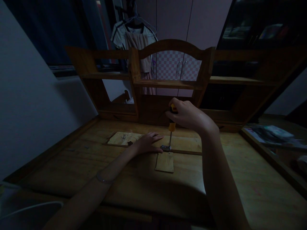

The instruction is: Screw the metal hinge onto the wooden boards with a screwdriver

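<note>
My right hand (185, 116) is wrapped round the yellow and black handle of a screwdriver (171, 127). The screwdriver stands nearly upright, its tip down at a small metal hinge (165, 148). This hinge lies where a long wooden board (185, 143) meets a small square piece of wood (164, 162). My left hand (149, 143) rests flat on the long board with its fingers spread, the thumb reaching to the hinge's left end. A dark spot (130, 143) shows on the board beside my left wrist. The exact screw under the tip is too small to make out.
The boards lie on a wooden desk (240, 166). Behind them rises a wooden shelf unit (168, 83) with an arched top. Small thin pieces (86, 147) lie at the left of the desk. A white cable (35, 205) shows at lower left, and a side shelf (273, 156) stands at right.
</note>
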The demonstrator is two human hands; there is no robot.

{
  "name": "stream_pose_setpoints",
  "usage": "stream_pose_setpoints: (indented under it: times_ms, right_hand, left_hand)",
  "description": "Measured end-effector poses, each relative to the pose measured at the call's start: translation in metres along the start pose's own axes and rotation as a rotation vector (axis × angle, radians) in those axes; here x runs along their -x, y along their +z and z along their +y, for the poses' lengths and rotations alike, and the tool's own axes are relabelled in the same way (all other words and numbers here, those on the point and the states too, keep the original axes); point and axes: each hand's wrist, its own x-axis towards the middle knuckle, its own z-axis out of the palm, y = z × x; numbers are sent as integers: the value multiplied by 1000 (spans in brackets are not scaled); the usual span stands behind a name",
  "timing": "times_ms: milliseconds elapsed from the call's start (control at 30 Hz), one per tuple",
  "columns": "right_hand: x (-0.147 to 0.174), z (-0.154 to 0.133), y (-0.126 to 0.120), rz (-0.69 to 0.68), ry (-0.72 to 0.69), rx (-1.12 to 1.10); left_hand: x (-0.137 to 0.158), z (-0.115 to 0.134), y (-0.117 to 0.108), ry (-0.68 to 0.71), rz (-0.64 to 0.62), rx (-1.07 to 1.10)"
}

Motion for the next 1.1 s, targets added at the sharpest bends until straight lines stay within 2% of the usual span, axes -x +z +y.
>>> stream_pose_setpoints:
  times_ms: [433,633,833,1100]
  right_hand:
    - [-2,2,0,-10,-2,-7]
    - [-2,6,0,-5,-2,-5]
    - [-3,6,1,-6,-6,9]
    - [-2,6,-1,-11,-18,-10]
  left_hand:
    - [-1,-4,1,-18,-4,29]
    - [4,-16,3,-46,22,-16]
    - [9,-24,-3,28,4,124]
    - [14,-11,-23,73,-72,324]
